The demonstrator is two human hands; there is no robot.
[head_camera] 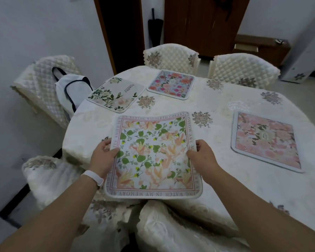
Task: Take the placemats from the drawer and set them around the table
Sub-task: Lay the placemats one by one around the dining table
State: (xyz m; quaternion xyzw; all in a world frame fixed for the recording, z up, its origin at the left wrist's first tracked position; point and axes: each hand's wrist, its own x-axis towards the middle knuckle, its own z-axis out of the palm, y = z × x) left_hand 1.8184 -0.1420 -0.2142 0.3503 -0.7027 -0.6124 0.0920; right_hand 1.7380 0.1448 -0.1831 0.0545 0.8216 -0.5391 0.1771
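Placemat [153, 160] with green leaves, pinched at both sides (thumbs on top) by left hand [103, 154] and right hand [202, 154].

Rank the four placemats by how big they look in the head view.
1. green-leaf placemat, nearest the camera.
2. pink placemat.
3. white leafy placemat and blue floral placemat look alike.
Nearness may explain the differences.

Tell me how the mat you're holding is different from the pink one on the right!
The held mat has green leaves and a border of words; the pink mat is mostly pink flowers. The left hand and right hand grip the held mat; the pink mat lies untouched on the table. Both are floral with rounded corners.
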